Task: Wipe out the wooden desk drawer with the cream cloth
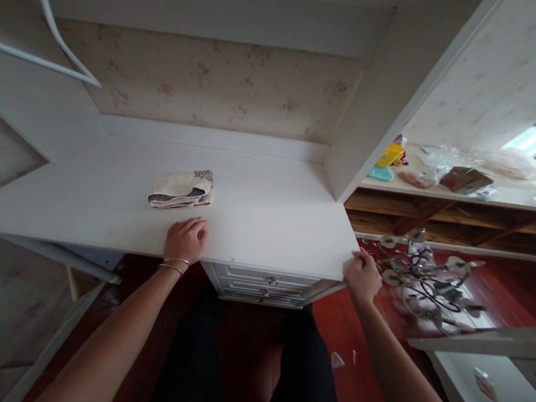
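A white desk spans the view in front of me. My left hand, with bracelets at the wrist, rests at its front edge; the fingers are curled in on the top and nothing shows in them. Just beyond that hand lies a folded cream cloth with grey inner layers and a dark pattern at one corner. At the front right corner, my right hand is closed around the desk's edge, its fingertips partly hidden.
White drawers with small knobs stand below the desktop. A chandelier lies on the red floor at right, near a low wooden shelf bearing bags and a box. A white cable hangs at upper left.
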Demonstrator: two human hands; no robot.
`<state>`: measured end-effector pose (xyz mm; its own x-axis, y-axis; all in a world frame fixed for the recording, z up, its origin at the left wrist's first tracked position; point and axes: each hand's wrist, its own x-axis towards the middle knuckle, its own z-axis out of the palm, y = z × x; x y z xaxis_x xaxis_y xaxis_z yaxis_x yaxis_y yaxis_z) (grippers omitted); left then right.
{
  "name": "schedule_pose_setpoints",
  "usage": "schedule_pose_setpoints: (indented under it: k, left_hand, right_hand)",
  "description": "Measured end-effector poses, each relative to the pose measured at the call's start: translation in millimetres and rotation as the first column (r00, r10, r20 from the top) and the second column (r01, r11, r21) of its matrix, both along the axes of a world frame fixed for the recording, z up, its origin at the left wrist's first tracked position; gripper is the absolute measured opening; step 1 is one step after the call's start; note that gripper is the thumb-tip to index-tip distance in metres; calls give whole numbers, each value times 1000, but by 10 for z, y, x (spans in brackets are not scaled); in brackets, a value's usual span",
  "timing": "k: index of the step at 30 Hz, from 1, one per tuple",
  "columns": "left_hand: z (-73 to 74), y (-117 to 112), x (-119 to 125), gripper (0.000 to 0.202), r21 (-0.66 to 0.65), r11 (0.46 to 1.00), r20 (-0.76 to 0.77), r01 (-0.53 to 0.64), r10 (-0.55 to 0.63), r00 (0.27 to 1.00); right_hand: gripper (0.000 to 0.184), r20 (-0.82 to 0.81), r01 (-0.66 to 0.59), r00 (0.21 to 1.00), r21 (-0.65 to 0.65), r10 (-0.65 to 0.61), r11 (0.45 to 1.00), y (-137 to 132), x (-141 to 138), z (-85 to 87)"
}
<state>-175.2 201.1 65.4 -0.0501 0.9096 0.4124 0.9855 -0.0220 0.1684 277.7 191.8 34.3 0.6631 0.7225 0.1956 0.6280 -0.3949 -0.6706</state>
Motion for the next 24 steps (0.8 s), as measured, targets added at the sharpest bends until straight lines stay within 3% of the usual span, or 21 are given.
schedule_pose_setpoints:
  k: [20,24]
  left_hand:
    - [-54,-2,4,33,-10,1000,2,-3,3,1000]
    - [-10,75,-94,33,-71,996,-52,51,-55,997]
  right_hand:
    - [31,-19,-2,1000,8,2,1000,4,17,1]
    - [31,-17,-14,1000,18,15,1000,12,36,-20]
